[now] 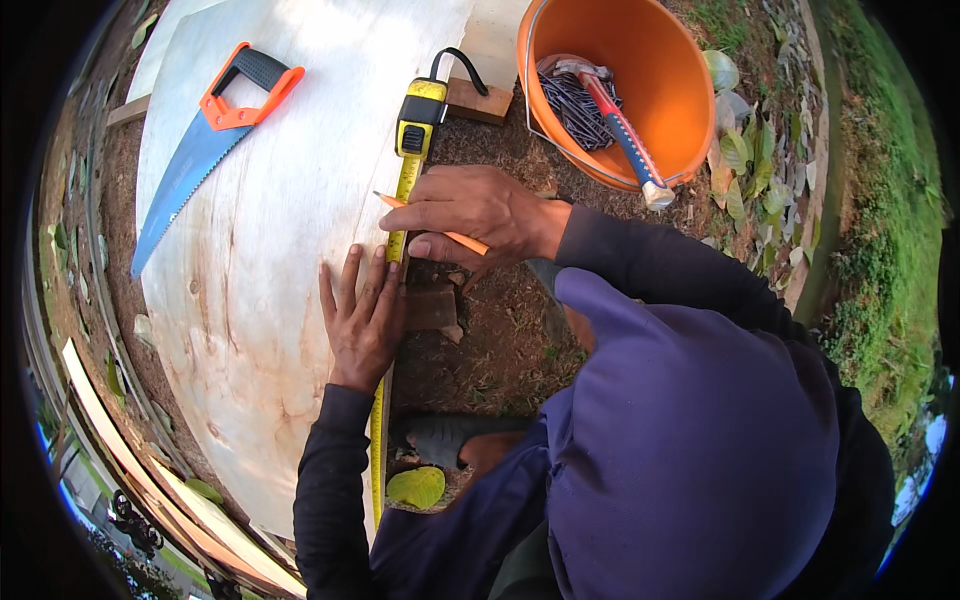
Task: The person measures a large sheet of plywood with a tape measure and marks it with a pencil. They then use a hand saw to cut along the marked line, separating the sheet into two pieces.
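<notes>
A pale plywood sheet (250, 340) lies before me, with a yellow tape measure (421, 115) drawn out along its right edge. My left hand (362, 325) rests flat on the sheet, fingers spread, its fingertips at the tape's blade. In my right hand (485, 212) is an orange pencil (466, 241), pinched with its point facing left across the tape. The tape's case, with a black wrist strap, sits at the far end, just beyond my right hand. The pencil's middle is hidden by my fingers.
A handsaw (195, 165) with an orange and black handle lies on the sheet's left side. At the far right an orange bucket (665, 90) contains nails (575, 110) and a hammer (622, 130). Wood blocks (430, 308) sit by the sheet's edge. Long boards (215, 510) lie lower left.
</notes>
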Tool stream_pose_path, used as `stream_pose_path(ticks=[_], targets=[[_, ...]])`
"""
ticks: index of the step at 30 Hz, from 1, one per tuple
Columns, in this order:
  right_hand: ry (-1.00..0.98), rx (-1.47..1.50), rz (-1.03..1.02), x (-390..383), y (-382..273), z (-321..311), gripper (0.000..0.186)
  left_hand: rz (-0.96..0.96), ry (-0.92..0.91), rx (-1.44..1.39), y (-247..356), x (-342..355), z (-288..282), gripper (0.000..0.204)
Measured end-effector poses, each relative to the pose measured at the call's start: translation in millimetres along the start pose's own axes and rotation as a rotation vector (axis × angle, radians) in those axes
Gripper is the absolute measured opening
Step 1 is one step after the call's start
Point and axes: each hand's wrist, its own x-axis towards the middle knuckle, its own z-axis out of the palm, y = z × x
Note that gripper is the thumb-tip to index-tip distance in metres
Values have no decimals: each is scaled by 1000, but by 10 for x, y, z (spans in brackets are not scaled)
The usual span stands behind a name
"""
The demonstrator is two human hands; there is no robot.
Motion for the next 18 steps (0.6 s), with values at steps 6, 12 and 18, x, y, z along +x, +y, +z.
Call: stream_pose_path(ticks=[6,12,18], targets=[[2,293,220,-595,-126,224,30,-10,6,-22,26,25,-42,39],[-29,334,238,-481,-109,266,21,-16,19,-16,27,14,-20,38],[85,114,85,-239,-44,332,15,-24,23,2,25,17,-66,38]])
